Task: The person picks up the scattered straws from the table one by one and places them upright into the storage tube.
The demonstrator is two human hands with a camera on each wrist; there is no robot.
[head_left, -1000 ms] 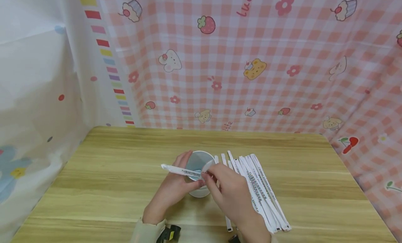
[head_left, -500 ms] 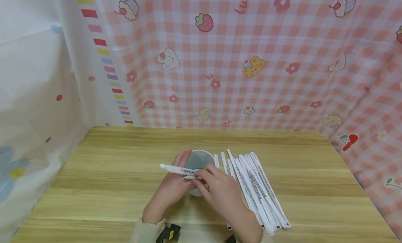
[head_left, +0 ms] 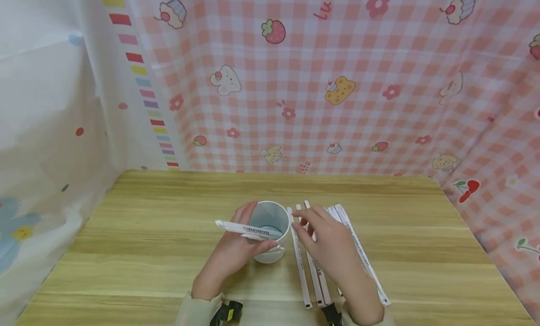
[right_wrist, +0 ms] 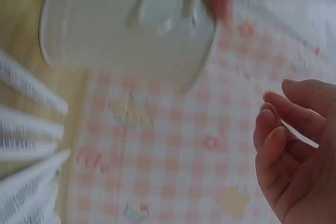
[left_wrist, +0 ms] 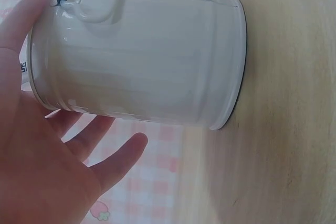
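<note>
My left hand (head_left: 232,253) holds a white pail-like cup (head_left: 270,257) near its rim, thumb at the front and fingers at the far left side. In the left wrist view the cup (left_wrist: 136,56) shows a smooth wall and a white wire handle (left_wrist: 105,14). Paper-wrapped straws (head_left: 253,229) lean in it, sticking out over the left rim and the hand. To the right of the cup, my right hand (head_left: 331,239) hovers above more wrapped straws (head_left: 300,265) on the table. Its fingers are loosely bent with nothing between them, as the right wrist view also shows.
Wrapped straws (head_left: 371,270) lie side by side to the right, partly hidden by the right forearm. Behind the wooden table (head_left: 168,195) hangs a pink checked cloth (head_left: 295,59). A pale cloth (head_left: 50,106) covers the left side.
My right hand has let go of the straw at the cup and moved right, over the straws on the table. The left hand and cup stay in place.
</note>
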